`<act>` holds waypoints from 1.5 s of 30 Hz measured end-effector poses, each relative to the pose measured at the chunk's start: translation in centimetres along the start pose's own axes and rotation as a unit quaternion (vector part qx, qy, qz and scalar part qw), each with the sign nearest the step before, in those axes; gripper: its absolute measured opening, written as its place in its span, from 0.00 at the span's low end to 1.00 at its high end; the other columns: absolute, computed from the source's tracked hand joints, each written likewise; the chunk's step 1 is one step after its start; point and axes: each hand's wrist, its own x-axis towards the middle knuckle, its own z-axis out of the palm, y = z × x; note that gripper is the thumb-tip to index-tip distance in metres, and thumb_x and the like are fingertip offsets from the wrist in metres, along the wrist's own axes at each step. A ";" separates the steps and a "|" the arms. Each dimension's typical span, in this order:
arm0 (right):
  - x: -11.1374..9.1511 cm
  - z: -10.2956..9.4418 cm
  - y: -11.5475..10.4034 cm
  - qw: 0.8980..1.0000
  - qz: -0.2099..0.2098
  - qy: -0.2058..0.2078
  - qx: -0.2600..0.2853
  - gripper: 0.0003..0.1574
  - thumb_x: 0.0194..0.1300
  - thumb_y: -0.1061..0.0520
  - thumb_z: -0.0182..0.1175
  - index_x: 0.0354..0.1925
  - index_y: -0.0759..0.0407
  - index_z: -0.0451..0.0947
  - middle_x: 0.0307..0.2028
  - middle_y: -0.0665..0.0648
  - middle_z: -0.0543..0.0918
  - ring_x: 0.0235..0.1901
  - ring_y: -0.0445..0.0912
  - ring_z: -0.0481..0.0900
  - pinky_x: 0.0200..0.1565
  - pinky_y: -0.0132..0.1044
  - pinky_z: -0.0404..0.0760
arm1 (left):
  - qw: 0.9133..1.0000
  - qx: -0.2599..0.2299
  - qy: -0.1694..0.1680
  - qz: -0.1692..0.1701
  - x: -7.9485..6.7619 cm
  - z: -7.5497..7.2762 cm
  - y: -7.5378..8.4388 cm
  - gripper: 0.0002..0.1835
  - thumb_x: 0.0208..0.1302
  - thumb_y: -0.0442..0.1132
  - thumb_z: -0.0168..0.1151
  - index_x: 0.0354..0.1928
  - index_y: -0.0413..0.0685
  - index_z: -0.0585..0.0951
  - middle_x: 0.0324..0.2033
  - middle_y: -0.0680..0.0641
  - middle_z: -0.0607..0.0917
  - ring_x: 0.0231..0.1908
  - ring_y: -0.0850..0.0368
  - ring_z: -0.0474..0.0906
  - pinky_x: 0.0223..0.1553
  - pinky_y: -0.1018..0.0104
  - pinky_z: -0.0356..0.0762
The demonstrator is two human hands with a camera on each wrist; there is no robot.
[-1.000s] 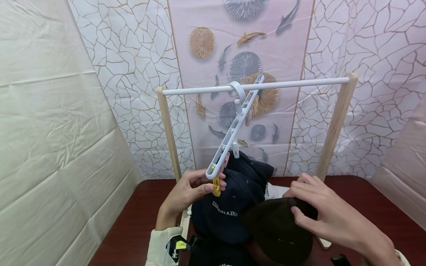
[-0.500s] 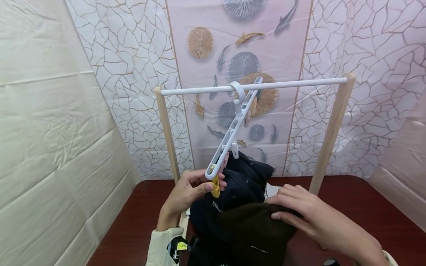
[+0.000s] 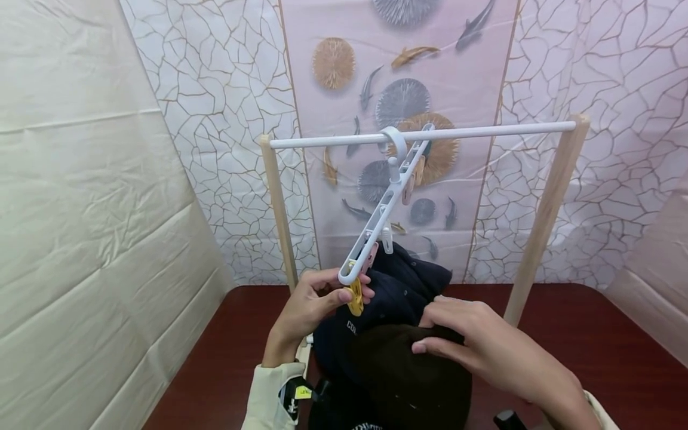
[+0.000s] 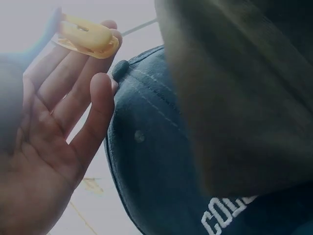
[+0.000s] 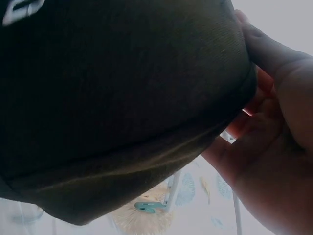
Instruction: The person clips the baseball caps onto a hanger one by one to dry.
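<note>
In the head view my left hand (image 3: 309, 307) pinches a yellow clothespin (image 3: 356, 298) at the near end of a white hanger (image 3: 384, 203). My right hand (image 3: 478, 340) grips the edge of a dark brown cap (image 3: 414, 382), thumb on the near side. That cap overlaps a navy cap (image 3: 395, 292) with white lettering hanging beneath the hanger. In the left wrist view, fingers lie behind the clothespin (image 4: 85, 36), while the brown cap (image 4: 244, 98) covers part of the navy cap (image 4: 146, 117). The brown cap (image 5: 122, 88) fills most of the right wrist view.
The hanger hooks over a white rod (image 3: 484, 132) between wooden posts. More clothespins hang along it, among them a white one (image 3: 387, 237) and a pink one (image 3: 369, 258). A black cap (image 3: 344, 412) sits low in the head view. The dark red table (image 3: 215, 352) lies below.
My right hand has moved left with the brown cap, which now covers more of the navy cap's lettering. The left hand stays at the yellow clothespin.
</note>
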 end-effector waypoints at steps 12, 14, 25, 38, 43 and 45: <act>2.4 0.7 -0.2 1.000 -0.006 -0.005 -0.022 0.11 0.75 0.55 0.66 0.48 0.36 0.81 0.42 0.33 0.80 0.39 0.31 0.76 0.38 0.31 0.79 | 1.000 0.004 0.012 0.014 0.2 0.1 -0.1 0.31 0.77 0.51 0.62 0.53 0.20 0.79 0.43 0.56 0.92 0.38 0.65 0.88 0.15 0.62 0.54; 2.9 0.9 -0.2 0.999 -0.012 -0.010 -0.029 0.10 0.76 0.55 0.64 0.49 0.37 0.81 0.43 0.33 0.81 0.40 0.31 0.76 0.39 0.32 0.79 | 1.000 0.010 0.018 0.015 0.2 0.0 0.0 0.31 0.77 0.52 0.62 0.53 0.21 0.79 0.42 0.57 0.92 0.36 0.66 0.87 0.14 0.63 0.52; 3.8 1.7 0.2 0.999 -0.022 -0.044 -0.018 0.05 0.79 0.56 0.60 0.48 0.45 0.81 0.39 0.37 0.79 0.38 0.33 0.75 0.41 0.32 0.78 | 0.999 0.010 0.025 0.047 0.7 0.6 -0.4 0.35 0.78 0.55 0.60 0.51 0.18 0.78 0.42 0.58 0.92 0.38 0.66 0.89 0.14 0.66 0.55; 3.7 2.5 1.0 0.999 -0.015 -0.035 -0.029 0.07 0.78 0.58 0.61 0.50 0.47 0.82 0.42 0.38 0.82 0.43 0.35 0.79 0.45 0.37 0.80 | 0.998 -0.018 0.020 0.055 0.8 0.9 -0.6 0.31 0.79 0.50 0.61 0.50 0.18 0.78 0.42 0.56 0.91 0.44 0.60 0.90 0.45 0.66 0.87; 3.8 2.8 1.1 0.998 -0.013 -0.022 -0.051 0.09 0.78 0.59 0.62 0.52 0.49 0.84 0.46 0.40 0.85 0.47 0.37 0.82 0.49 0.41 0.84 | 0.998 -0.011 0.030 0.051 0.7 1.1 -0.5 0.30 0.79 0.49 0.61 0.50 0.18 0.78 0.42 0.55 0.91 0.45 0.61 0.89 0.46 0.67 0.86; 3.9 2.9 1.1 0.998 -0.007 -0.020 -0.058 0.09 0.78 0.58 0.62 0.52 0.48 0.84 0.47 0.40 0.85 0.47 0.38 0.82 0.50 0.42 0.84 | 0.998 -0.006 0.037 0.048 0.6 1.2 -0.4 0.29 0.78 0.48 0.61 0.51 0.18 0.78 0.42 0.55 0.92 0.45 0.61 0.89 0.47 0.67 0.86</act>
